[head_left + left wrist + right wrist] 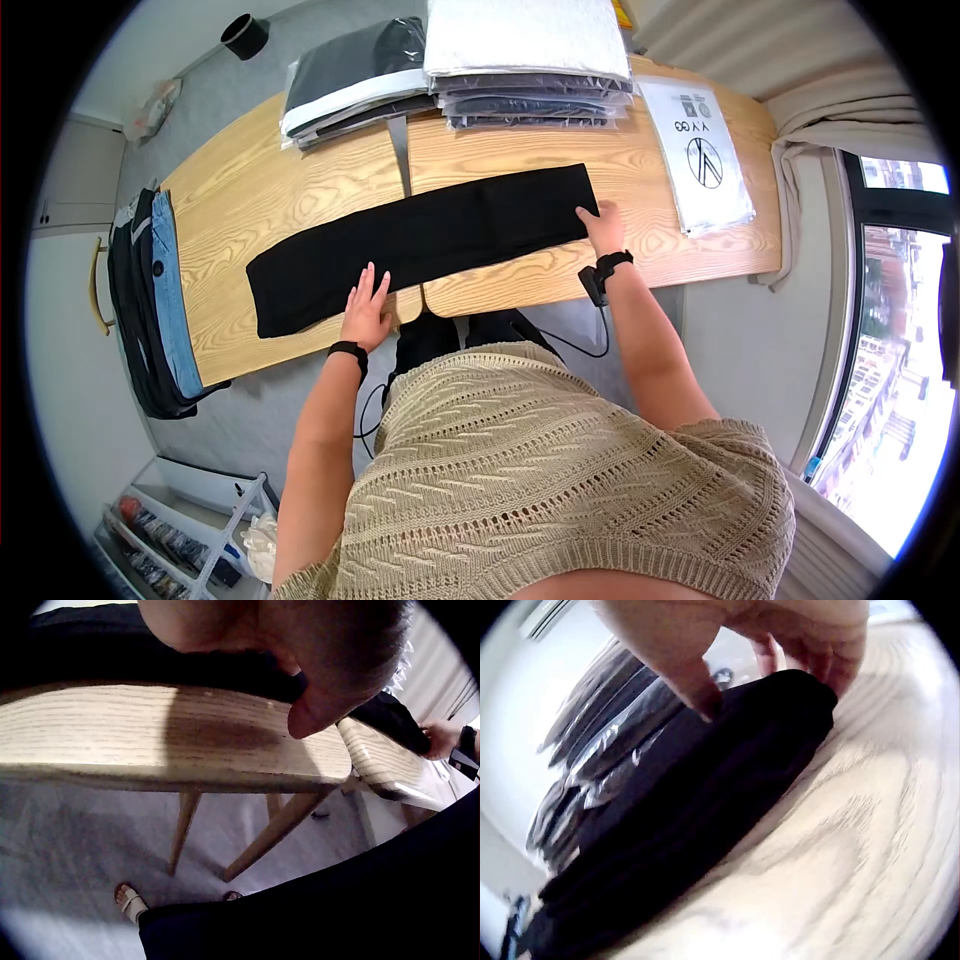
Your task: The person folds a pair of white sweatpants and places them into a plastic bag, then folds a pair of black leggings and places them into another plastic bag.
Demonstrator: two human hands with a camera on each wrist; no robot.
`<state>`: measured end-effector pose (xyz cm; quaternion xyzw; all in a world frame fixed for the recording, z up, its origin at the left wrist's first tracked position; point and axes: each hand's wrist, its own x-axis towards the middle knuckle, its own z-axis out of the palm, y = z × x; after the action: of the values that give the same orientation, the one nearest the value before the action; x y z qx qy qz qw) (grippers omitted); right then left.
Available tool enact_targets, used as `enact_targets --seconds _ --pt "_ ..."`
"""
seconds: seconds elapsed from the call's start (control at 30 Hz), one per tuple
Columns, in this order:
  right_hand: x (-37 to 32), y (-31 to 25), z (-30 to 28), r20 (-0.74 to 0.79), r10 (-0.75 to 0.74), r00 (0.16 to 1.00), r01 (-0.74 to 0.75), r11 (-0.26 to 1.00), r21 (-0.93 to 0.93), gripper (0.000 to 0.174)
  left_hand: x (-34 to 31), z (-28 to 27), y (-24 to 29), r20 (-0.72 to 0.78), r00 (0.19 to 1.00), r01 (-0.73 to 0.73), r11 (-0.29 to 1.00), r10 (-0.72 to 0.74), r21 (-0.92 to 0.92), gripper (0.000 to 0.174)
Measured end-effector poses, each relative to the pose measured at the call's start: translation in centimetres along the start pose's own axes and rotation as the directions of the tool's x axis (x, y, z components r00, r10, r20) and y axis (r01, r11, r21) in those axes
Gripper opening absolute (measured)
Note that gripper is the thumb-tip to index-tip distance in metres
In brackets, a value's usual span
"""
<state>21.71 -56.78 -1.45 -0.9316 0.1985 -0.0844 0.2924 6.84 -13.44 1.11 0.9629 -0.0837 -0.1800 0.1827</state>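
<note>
A pair of black trousers (430, 235), folded into a long strip, lies across the wooden table. My left hand (368, 308) rests at its near edge, left of the middle, with fingers straight and fingertips on the cloth. At the right end my right hand (604, 228) grips the hem end. In the right wrist view the thumb (697, 694) is over the layered cloth, while the other fingers (844, 671) curl round its end, partly hidden behind it. The left wrist view shows the left thumb (304, 720) hanging over the table's near edge.
Bagged garments stand in two stacks, a dark-topped one (360, 65) and a white-topped one (525, 40), along the far edge. Printed plastic bags (700, 155) lie at the right. Jeans (172, 295) and dark garments drape over the left edge. A gap divides the tabletop (480, 285).
</note>
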Motion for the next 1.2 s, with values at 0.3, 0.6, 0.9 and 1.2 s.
enact_targets --seconds 0.3,0.6,0.9,1.2 --pt "1.0 2.1 -4.5 0.422 0.223 0.879 -0.468 0.574 0.672 0.042 2.2 1.3 1.5 -0.01 0.994 -0.107 0.994 0.107 -0.025 0.077" --pt "-4.9 -0.1 -0.2 0.754 0.214 0.621 -0.675 -0.343 0.653 0.055 3.6 0.4 4.5 0.062 0.996 -0.062 0.995 0.068 -0.082 0.08" --pt "-6.8 -1.9 2.3 0.425 0.34 0.839 -0.518 0.255 0.817 0.039 3.6 0.7 4.2 0.054 0.996 -0.066 0.995 0.07 -0.08 0.079" --pt "-12.6 -13.3 0.8 0.363 -0.644 0.673 0.731 0.654 -0.194 0.066 3.3 0.9 4.0 0.0 0.998 -0.064 0.993 0.064 -0.096 0.072"
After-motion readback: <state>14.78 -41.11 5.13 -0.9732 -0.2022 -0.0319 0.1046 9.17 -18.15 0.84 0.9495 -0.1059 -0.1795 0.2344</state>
